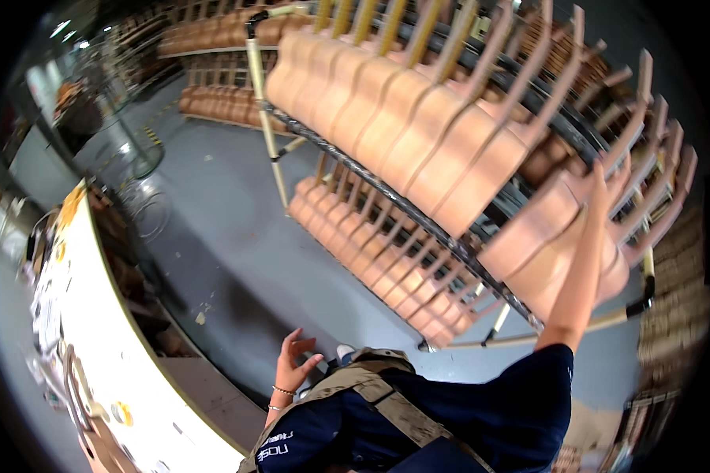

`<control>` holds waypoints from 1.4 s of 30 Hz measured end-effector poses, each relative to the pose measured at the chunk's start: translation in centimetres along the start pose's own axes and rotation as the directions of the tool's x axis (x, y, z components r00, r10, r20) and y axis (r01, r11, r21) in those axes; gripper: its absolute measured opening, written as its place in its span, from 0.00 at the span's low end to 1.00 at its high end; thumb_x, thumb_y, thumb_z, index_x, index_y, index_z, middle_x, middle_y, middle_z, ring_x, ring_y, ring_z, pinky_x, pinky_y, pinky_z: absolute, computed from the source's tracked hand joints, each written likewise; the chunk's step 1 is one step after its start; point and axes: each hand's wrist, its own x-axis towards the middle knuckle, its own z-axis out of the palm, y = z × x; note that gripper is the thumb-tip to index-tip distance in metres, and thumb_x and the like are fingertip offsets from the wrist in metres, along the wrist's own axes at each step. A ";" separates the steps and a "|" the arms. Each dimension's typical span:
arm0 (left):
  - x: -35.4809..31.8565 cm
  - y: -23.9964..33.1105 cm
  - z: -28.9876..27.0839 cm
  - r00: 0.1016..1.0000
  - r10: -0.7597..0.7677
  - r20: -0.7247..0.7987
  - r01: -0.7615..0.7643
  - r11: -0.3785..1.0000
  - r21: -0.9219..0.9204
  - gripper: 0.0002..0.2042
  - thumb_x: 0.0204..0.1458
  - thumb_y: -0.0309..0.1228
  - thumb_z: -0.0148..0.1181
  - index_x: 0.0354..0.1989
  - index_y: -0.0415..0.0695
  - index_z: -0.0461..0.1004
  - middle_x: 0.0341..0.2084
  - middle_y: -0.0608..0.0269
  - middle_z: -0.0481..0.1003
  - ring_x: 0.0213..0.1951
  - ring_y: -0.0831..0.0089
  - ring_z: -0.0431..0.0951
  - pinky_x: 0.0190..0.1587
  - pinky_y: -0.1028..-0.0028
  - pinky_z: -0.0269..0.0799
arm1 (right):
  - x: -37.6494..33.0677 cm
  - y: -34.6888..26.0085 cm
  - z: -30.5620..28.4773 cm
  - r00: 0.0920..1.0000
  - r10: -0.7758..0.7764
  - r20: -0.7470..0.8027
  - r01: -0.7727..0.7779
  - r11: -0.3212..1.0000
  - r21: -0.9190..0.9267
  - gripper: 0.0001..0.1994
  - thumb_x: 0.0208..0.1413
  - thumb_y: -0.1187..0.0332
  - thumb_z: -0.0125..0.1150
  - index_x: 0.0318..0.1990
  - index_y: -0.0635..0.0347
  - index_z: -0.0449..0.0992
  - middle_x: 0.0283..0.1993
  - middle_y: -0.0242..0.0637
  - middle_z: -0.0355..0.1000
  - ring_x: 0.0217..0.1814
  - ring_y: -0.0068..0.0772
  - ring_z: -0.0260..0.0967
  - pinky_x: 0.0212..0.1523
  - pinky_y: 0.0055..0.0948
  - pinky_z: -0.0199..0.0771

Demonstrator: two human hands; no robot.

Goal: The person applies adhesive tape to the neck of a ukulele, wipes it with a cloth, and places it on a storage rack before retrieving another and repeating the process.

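While the right hand [603,185] reaches up to the rack [386,193], the left hand [296,363] hangs low beside the body, fingers loosely spread, holding nothing.

Item: unfinished guitar [556,248], pale bare wood, body and neck in one. Location: upper tier of the rack, at its near end, body hanging below the rail and neck pointing up and away. Right hand laid against the neck where it meets the body; fingers blur into the wood, so whether they wrap it or only press on it cannot be told.

Upper row [394,118]: like guitars, packed side by side, bodies down, necks up, filling the tier from the far end to the near one.

Lower row [371,244]: more of the same, likewise close-packed on the lower tier.

Rack: dark wire rails on pale posts, standing on a grey floor [229,252].

Progress, judged from the layout: both tiers look nearly full; the handled guitar sits at the end of its row, tilted a little out of line with its neighbours. Whether it is seated on the rail or partly free cannot be told.

Also present: long white bench [106,331] at left, scattered small items on it; further racks [213,35] of guitars at the far wall.
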 end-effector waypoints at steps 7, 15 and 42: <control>0.3 -0.2 -0.1 0.993 -0.057 -0.107 0.053 0.998 -0.035 0.35 0.43 0.31 0.70 0.60 0.43 0.58 0.43 0.55 0.75 0.49 0.65 0.74 0.54 0.66 0.65 | 2.7 2.1 -0.2 0.897 -0.389 0.212 0.344 0.308 -0.887 0.40 0.38 0.53 0.67 0.61 0.59 0.60 0.64 0.56 0.54 0.64 0.57 0.53 0.61 0.46 0.55; -5.6 -2.2 -4.2 0.951 -0.078 -0.300 0.110 0.990 0.093 0.34 0.45 0.42 0.67 0.59 0.45 0.58 0.43 0.53 0.76 0.48 0.62 0.76 0.51 0.66 0.69 | -12.0 -16.3 11.8 0.958 -0.278 -0.076 0.263 0.951 -0.163 0.21 0.58 0.65 0.55 0.54 0.73 0.66 0.55 0.55 0.66 0.56 0.46 0.66 0.56 0.34 0.67; -25.6 -3.5 -15.7 -0.385 -0.423 -0.820 -0.159 0.906 -0.392 0.25 0.50 0.24 0.60 0.57 0.37 0.60 0.44 0.53 0.74 0.47 0.69 0.74 0.51 0.72 0.69 | -78.4 -99.8 41.6 0.010 -0.994 -0.107 -0.556 -0.094 0.826 0.29 0.41 0.75 0.64 0.55 0.57 0.64 0.56 0.44 0.64 0.60 0.49 0.59 0.59 0.38 0.61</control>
